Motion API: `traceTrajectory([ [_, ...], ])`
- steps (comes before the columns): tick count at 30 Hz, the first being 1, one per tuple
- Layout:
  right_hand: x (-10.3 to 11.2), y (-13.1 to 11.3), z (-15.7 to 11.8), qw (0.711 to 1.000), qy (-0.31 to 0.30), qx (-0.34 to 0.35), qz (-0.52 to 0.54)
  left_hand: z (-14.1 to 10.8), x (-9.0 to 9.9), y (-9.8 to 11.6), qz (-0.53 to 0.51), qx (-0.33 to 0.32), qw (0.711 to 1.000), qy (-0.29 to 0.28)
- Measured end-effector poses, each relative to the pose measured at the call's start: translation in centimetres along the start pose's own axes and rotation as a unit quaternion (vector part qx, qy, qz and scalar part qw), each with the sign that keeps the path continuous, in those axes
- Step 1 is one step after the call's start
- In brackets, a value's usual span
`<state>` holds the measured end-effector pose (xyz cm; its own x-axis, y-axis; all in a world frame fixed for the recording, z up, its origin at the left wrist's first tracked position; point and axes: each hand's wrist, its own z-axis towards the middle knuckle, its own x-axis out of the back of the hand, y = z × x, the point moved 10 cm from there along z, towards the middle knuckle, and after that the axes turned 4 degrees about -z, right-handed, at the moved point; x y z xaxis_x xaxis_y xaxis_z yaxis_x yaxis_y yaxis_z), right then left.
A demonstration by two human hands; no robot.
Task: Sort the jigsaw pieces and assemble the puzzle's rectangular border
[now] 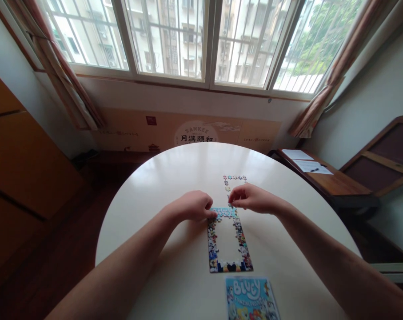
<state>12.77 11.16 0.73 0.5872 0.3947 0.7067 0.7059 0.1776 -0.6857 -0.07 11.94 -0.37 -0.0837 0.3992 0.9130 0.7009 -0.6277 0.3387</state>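
Note:
A colourful jigsaw frame (228,242), a joined border with a bare middle, lies on the round white table (174,178). My left hand (193,205) rests curled on the table, its fingertips touching the frame's upper left corner. My right hand (251,198) pinches at the frame's top edge; a piece between the fingers cannot be made out. Beyond the hands lies a second, paler strip of joined pieces (233,181).
A blue picture card reading "BLUEY" (251,298) lies at the table's near edge. A wooden side table with papers and a pen (308,165) stands to the right, a wooden cabinet (17,169) to the left, barred windows (188,40) ahead.

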Motion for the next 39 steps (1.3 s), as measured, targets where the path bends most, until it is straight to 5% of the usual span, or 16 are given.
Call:
traceTrajectory([
  [5,-2.6,-3.1,-1.1,0.988,-0.002,0.148,-0.049,0.0,-0.1,-0.2,-0.012,0.001,1.000,0.003],
  [19,-3.8,-2.3,-0.1,0.989,-0.007,0.149,-0.004,0.3,-0.5,-0.2,-0.013,-0.013,1.000,0.002],
  [33,-2.4,-3.3,-0.9,0.974,0.081,0.176,-0.119,0.1,-0.4,-0.1,-0.022,-0.012,1.000,0.002],
  [39,-2.6,-3.6,-2.6,0.964,0.068,0.205,-0.157,0.1,-0.5,-0.3,-0.029,0.000,1.000,-0.003],
])
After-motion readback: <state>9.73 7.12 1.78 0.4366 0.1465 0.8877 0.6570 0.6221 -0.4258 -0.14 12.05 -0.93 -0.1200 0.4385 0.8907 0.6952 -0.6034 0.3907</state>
